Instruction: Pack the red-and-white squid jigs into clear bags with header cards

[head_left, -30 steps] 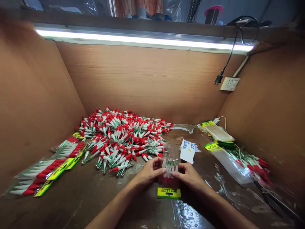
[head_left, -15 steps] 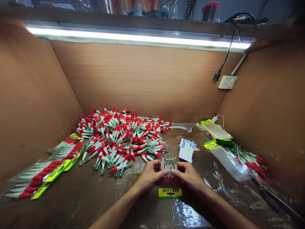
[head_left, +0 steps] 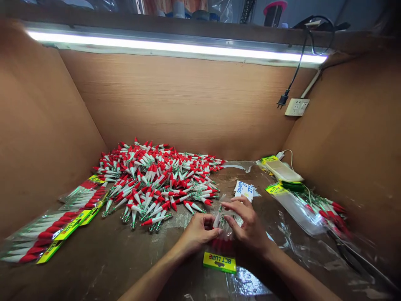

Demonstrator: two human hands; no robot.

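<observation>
Low in the middle, a clear plastic bag of red and white squid lures [head_left: 224, 238] has its yellow BCT LURE header [head_left: 219, 262] toward me. My left hand [head_left: 200, 229] is closed on the bag's left side, thumb on top and fingers curled behind. At the bag's right, my right hand [head_left: 249, 221] has its thumb and fingers apart around the green hook ends. Whether those fingertips touch the plastic, I cannot tell. Just beyond the hands lies a large heap of loose lures [head_left: 156, 179].
Filled lure packs [head_left: 59, 225] overlap at the left. On the right are empty header bags [head_left: 296, 209], more lures [head_left: 332, 213] and dark scissors [head_left: 351, 255]. A handwritten white card [head_left: 243, 189] lies beyond my right hand. A black plug [head_left: 282, 99] hangs by the outlet [head_left: 297, 107].
My right hand has let go of the bag's right edge and risen, its fingers spreading over the hook ends. The bag has tilted and shifted slightly toward me. My left hand keeps its grip.
</observation>
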